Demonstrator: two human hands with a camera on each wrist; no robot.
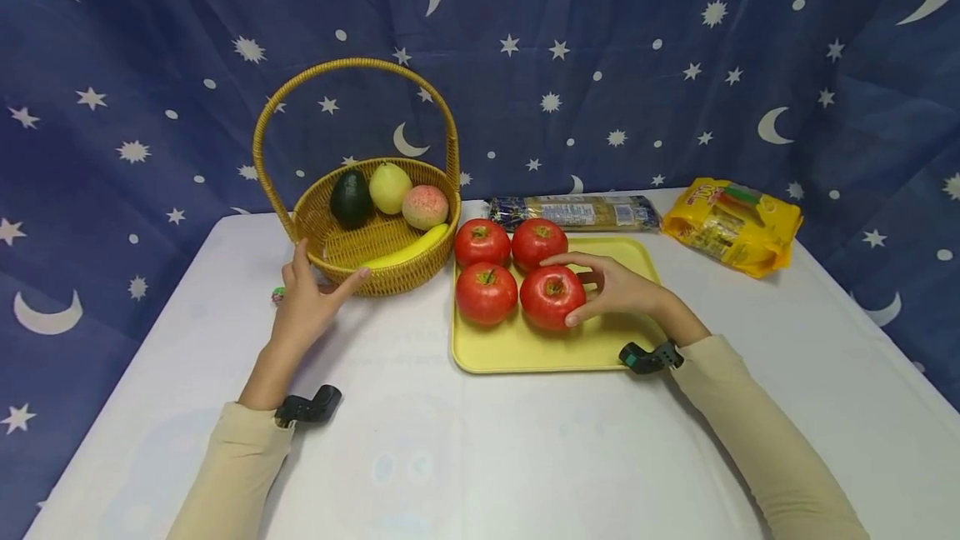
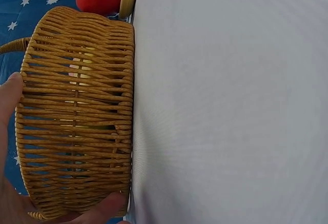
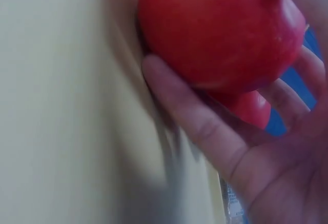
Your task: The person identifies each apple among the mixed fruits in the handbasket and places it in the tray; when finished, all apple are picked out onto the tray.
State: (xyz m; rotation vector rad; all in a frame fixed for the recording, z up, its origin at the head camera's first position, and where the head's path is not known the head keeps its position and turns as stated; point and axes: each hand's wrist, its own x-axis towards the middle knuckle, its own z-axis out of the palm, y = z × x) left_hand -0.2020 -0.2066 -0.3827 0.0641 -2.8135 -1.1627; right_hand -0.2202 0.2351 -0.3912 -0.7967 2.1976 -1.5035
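My left hand (image 1: 306, 302) holds the near left side of a wicker basket (image 1: 397, 280), its thumb at the rim. In the left wrist view a fingertip (image 2: 110, 206) lies low against the woven wall. Inside the basket lie an avocado (image 1: 351, 200), a pale green pear (image 1: 390, 188), a peach (image 1: 425, 207) and a banana (image 1: 405, 249). On the right, my right hand (image 1: 617, 286) curves around the nearest right red apple (image 1: 552, 298), thumb in front and fingers behind. In the right wrist view a finger reaches under that apple (image 3: 215, 34), close to the tray.
A yellow tray (image 1: 525, 357) carries several red apples (image 1: 486, 294) in two rows. Behind it lies a long clear packet (image 1: 573, 212); a yellow bag (image 1: 733, 225) stands at the back right. A small green item (image 1: 278, 296) is partly hidden behind my left hand. A starry blue cloth hangs behind.
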